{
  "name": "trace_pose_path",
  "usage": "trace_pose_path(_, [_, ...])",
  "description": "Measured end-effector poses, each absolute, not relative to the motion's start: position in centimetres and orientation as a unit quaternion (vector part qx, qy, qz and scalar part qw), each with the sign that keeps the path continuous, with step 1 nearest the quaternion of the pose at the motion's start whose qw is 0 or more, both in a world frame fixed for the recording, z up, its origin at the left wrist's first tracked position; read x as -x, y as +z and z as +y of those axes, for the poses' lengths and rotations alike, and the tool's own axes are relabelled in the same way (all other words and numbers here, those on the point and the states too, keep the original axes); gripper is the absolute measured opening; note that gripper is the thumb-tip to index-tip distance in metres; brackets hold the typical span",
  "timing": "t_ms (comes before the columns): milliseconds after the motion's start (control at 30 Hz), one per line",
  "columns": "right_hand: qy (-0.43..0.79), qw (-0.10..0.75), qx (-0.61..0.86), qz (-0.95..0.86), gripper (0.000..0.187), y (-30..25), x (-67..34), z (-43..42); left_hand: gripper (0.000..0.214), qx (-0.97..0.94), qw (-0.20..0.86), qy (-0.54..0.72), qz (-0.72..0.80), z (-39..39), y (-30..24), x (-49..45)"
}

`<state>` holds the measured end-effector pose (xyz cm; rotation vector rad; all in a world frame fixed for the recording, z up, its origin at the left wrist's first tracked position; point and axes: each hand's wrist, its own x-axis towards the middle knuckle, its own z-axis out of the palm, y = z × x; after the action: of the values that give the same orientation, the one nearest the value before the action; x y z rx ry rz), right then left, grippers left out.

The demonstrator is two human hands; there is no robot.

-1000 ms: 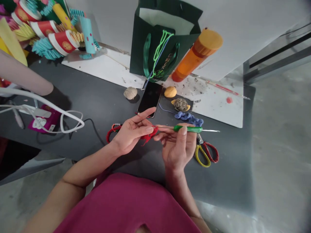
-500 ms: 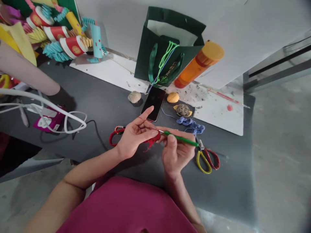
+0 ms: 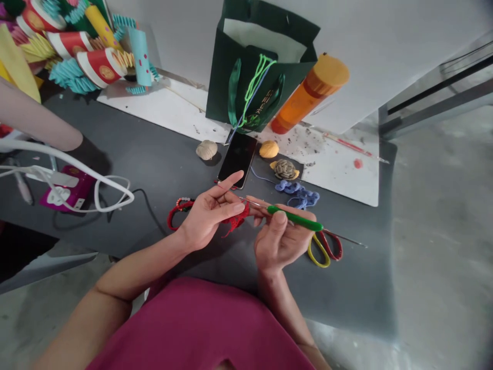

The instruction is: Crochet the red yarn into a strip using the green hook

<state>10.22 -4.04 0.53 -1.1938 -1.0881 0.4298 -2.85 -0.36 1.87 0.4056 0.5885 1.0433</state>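
Note:
My left hand [image 3: 210,213] pinches a small red crochet piece [image 3: 234,220] between thumb and fingers, with the index finger stretched out. My right hand [image 3: 279,239] grips a green-handled crochet hook [image 3: 295,219], whose metal tip points left into the red piece. Both hands hover over the dark grey table [image 3: 154,169]. A red cord with beads [image 3: 177,209] trails on the table under my left wrist.
Scissors with yellow and red handles [image 3: 323,247] lie by my right hand. Beyond are a black phone [image 3: 238,158], a blue crochet piece [image 3: 298,192], small yarn balls [image 3: 207,149], a green paper bag [image 3: 256,72], an orange bottle [image 3: 308,92]. White cables [image 3: 77,174] lie at left.
The crochet hook went from level to slanted, its handle end dropping to the right, while its tip worked in the red piece. The left hand has kept its hold.

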Motion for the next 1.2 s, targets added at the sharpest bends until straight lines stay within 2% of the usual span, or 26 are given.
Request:
trace_pose_path(300, [0.26,0.668,0.545,-0.435,0.011,0.6,-11.0,-4.7,0.048,-0.213,0.811,0.465,0.285,-0.3,1.7,2.9])
trace_pose_path(667, [0.374,0.701,0.467,-0.389,0.013,-0.1,-10.3,-3.8,0.047,-0.245,0.813,0.456,0.267,-0.6,1.5,2.9])
trace_pose_path(833, [0.295,0.691,0.466,-0.468,0.004,-0.5,-10.4,-3.9,0.049,-0.222,0.803,0.477,0.28,-0.9,1.5,2.4])
trace_pose_path(1000, [0.085,0.623,0.441,-0.64,0.025,0.1,-10.6,-3.5,0.056,-0.201,0.791,0.494,0.299,-0.7,1.6,2.4])
trace_pose_path(1067, [0.078,0.628,0.454,-0.628,0.021,0.2,-10.5,-3.5,0.057,-0.191,0.802,0.48,0.3,-0.6,1.8,2.5])
trace_pose_path(1200, [0.148,0.662,0.482,-0.554,0.009,0.2,-10.2,-3.8,0.06,-0.173,0.827,0.451,0.289,-0.5,1.8,2.7])
